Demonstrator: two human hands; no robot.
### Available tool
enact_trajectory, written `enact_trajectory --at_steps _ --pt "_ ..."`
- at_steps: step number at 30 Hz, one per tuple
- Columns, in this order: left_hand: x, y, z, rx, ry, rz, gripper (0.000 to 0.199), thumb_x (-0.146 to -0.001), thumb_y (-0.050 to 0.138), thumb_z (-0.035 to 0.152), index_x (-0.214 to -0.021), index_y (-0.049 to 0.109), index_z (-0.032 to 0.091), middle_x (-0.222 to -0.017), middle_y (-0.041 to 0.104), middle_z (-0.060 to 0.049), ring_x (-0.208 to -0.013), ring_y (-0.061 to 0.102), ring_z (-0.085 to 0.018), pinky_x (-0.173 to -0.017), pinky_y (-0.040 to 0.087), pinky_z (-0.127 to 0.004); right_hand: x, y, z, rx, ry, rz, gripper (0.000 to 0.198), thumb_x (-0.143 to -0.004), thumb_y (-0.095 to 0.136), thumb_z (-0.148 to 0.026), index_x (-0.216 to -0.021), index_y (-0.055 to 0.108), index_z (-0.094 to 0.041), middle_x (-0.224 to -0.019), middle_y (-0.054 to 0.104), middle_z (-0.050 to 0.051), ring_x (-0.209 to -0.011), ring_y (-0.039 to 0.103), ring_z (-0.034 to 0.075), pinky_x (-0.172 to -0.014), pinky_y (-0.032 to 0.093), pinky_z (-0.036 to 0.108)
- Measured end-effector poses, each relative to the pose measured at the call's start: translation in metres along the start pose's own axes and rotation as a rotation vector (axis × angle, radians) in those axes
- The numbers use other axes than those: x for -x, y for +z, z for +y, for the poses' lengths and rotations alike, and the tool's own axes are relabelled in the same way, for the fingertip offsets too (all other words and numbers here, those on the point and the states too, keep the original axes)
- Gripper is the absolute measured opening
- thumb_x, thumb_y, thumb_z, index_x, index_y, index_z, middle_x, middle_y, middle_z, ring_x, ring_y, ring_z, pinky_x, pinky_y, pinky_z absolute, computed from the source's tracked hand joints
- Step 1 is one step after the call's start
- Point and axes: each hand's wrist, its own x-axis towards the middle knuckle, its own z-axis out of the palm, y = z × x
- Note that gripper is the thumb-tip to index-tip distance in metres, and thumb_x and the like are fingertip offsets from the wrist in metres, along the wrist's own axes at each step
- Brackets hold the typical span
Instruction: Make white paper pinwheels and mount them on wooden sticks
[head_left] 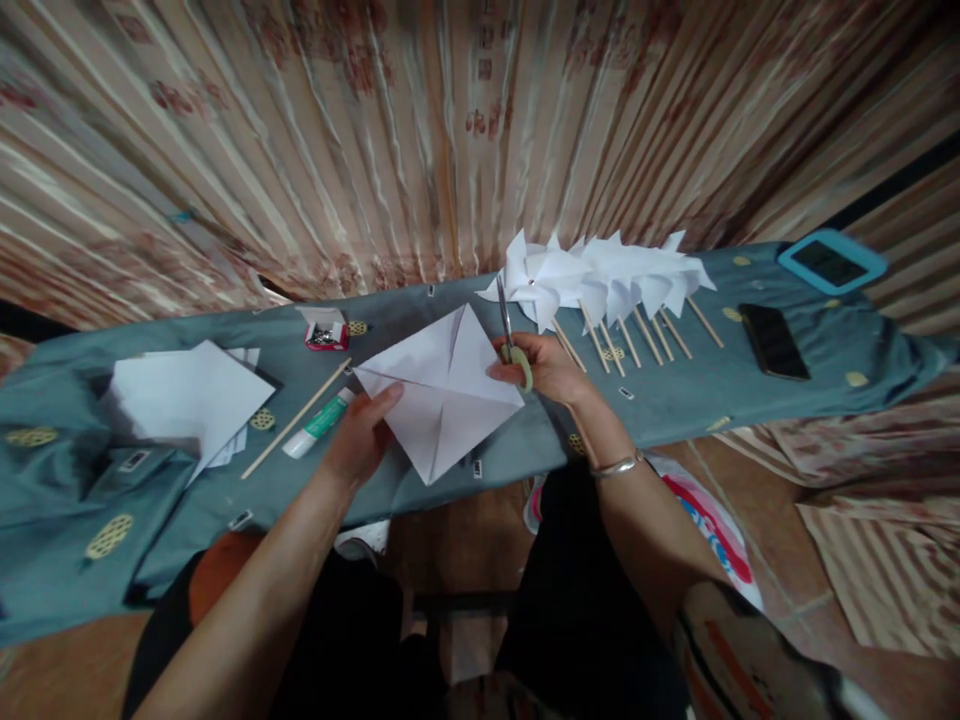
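A square sheet of white paper (457,390), creased along its diagonals and slit in from its corners, is held over the front of the table. My left hand (361,435) grips its left side, thumb on top. My right hand (544,368) is closed around scissors (513,350) with pale green handles, their blades pointing up and away from the sheet. The right fingertips also touch the paper's right corner. Just left of my left hand lie a glue stick (319,424) and a thin wooden stick (296,418).
Paper pinwheels (600,280) on wooden sticks lie in a row at the back right. Farther right are a black phone (774,341) and a blue-framed device (832,261). A small red box of metal pins (325,330) and a white paper stack (172,395) are on the left.
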Motion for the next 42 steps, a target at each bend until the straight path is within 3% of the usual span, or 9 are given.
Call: enact_trajectory --at_steps 5,10,16,19,23,27,34,39,42 --pt "0.002 0.001 0.003 0.122 0.020 -0.120 0.060 -0.067 0.074 0.067 -0.101 0.071 0.017 -0.105 0.073 -0.011 -0.118 0.060 -0.038 -0.092 0.054 -0.045 -0.004 0.011 0.005 -0.131 -0.081 0.183 0.049 -0.044 0.092 -0.038 -0.078 0.062 -0.018 -0.061 0.054 -0.010 -0.055 0.048 0.006 -0.051 0.039 0.021" --pt "0.002 0.005 -0.009 0.177 0.049 -0.224 0.049 -0.065 0.084 0.051 -0.103 0.069 0.022 -0.112 0.071 -0.005 -0.108 0.064 -0.026 -0.090 0.055 -0.039 -0.005 0.031 0.012 -0.246 -0.109 0.299 0.051 -0.041 0.093 -0.035 -0.078 0.061 -0.020 -0.060 0.054 -0.010 -0.053 0.046 0.006 -0.050 0.039 0.021" --pt "0.003 0.015 -0.022 0.137 0.092 -0.176 0.044 -0.068 0.084 0.034 -0.108 0.068 0.024 -0.111 0.071 -0.002 -0.106 0.064 -0.024 -0.087 0.054 -0.035 0.000 0.052 0.021 -0.314 -0.109 0.308 0.052 -0.044 0.091 -0.038 -0.082 0.060 -0.020 -0.061 0.055 -0.010 -0.055 0.050 0.007 -0.053 0.043 0.022" --pt "0.006 0.020 -0.022 0.107 0.120 -0.121 0.038 -0.068 0.083 0.033 -0.102 0.069 0.023 -0.106 0.072 -0.004 -0.104 0.065 -0.025 -0.087 0.054 -0.037 0.002 0.057 0.025 -0.281 -0.107 0.289 0.052 -0.047 0.090 -0.042 -0.084 0.060 -0.020 -0.063 0.057 -0.009 -0.057 0.051 0.008 -0.055 0.044 0.023" --pt "0.008 0.022 -0.020 0.110 0.169 -0.126 0.039 -0.067 0.084 0.035 -0.099 0.067 0.022 -0.104 0.072 -0.004 -0.099 0.067 -0.023 -0.088 0.052 -0.037 0.000 0.055 0.027 -0.305 -0.094 0.316 0.052 -0.044 0.090 -0.040 -0.082 0.061 -0.020 -0.063 0.056 -0.009 -0.057 0.050 0.008 -0.056 0.043 0.024" --pt "0.007 0.019 -0.022 0.109 0.167 -0.144 0.050 -0.064 0.086 0.029 -0.109 0.065 0.027 -0.112 0.071 -0.001 -0.097 0.067 -0.020 -0.093 0.050 -0.038 -0.004 0.048 0.027 -0.327 -0.088 0.401 0.047 -0.045 0.090 -0.037 -0.079 0.062 -0.021 -0.068 0.058 -0.007 -0.060 0.050 0.009 -0.057 0.042 0.024" --pt "0.005 0.017 -0.023 0.047 0.124 -0.061 0.042 -0.067 0.082 0.038 -0.103 0.067 0.022 -0.108 0.073 -0.007 -0.102 0.067 -0.025 -0.088 0.053 -0.039 0.003 0.058 0.026 -0.276 -0.078 0.305 0.053 -0.042 0.091 -0.039 -0.081 0.060 -0.021 -0.064 0.057 -0.008 -0.058 0.051 0.009 -0.056 0.044 0.024" --pt "0.000 0.016 -0.028 0.047 0.154 0.088 0.041 -0.061 0.084 0.032 -0.097 0.068 0.021 -0.113 0.072 -0.007 -0.115 0.063 -0.028 -0.106 0.046 -0.044 0.009 0.064 0.023 -0.237 -0.079 0.254 0.054 -0.043 0.091 -0.043 -0.081 0.059 -0.021 -0.063 0.055 -0.009 -0.058 0.050 0.009 -0.055 0.043 0.024" --pt "-0.005 0.012 -0.030 0.009 0.197 0.123 0.044 -0.059 0.083 0.027 -0.099 0.067 0.020 -0.114 0.072 -0.008 -0.115 0.063 -0.029 -0.109 0.044 -0.046 0.013 0.065 0.021 -0.190 -0.068 0.195 0.051 -0.045 0.091 -0.047 -0.075 0.060 -0.021 -0.062 0.055 -0.008 -0.057 0.048 0.008 -0.054 0.042 0.024"
